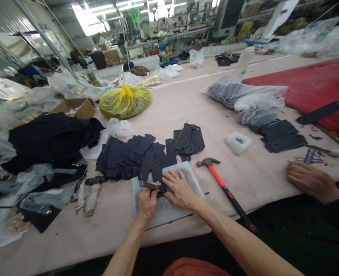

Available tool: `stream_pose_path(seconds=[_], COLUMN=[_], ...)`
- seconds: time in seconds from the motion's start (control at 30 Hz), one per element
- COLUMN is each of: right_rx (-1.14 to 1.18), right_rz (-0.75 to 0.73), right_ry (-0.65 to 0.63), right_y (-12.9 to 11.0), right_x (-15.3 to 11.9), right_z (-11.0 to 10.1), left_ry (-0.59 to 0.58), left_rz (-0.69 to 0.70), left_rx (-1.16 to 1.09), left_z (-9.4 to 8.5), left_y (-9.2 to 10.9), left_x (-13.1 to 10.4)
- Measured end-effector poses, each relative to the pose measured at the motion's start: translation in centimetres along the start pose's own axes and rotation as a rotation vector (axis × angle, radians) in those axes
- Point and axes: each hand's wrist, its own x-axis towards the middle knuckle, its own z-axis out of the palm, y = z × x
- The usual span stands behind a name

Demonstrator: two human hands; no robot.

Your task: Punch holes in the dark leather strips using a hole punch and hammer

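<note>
My left hand (147,203) is closed in a pinch on a small dark metal tool with a pale edge (148,185); its exact kind is hard to make out. The tool is at a narrow dark piece (156,170) lying over a whitish speckled board (191,176). Fingers spread, my right hand (181,188) lies flat on the board, its fingertips at the dark piece's right edge. Just beyond the board is a spread pile of dark cut pieces (123,157), with a smaller stack (189,138) to its right. A claw hammer (224,188) with a red and black handle lies right of the board.
A co-worker's hand (313,182) rests at the right by dark pieces (284,134) and a brush (327,151). A white block (238,142) sits beyond the hammer. Wrapped-handle tools (92,197) and black cloth (51,138) lie left. A yellow bag (125,101) stands farther back.
</note>
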Motion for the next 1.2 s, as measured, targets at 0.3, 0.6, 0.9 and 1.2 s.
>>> stream_pose_path(seconds=[0.3,0.6,0.9,1.2], right_rx=[0.021,0.043,-0.022,0.351], right_rz=[0.0,0.001,0.297,0.963], right_ry=[0.021,0.027,0.345,0.146], right_y=[0.0,0.2,3.6,10.2], right_x=[-0.1,-0.1,-2.9,-9.6], right_z=[-0.3,-0.1,-3.4,-6.5], left_ry=[0.017,0.024,0.003,-0.02], left_rz=[0.068,0.19,0.315,0.3], left_rx=[0.07,0.233,0.329,0.363], left_z=[0.3,0.8,1.1,1.1], left_y=[-0.4,-0.5,-0.6,-0.6], left_x=[0.0,0.0,0.0,-0.1])
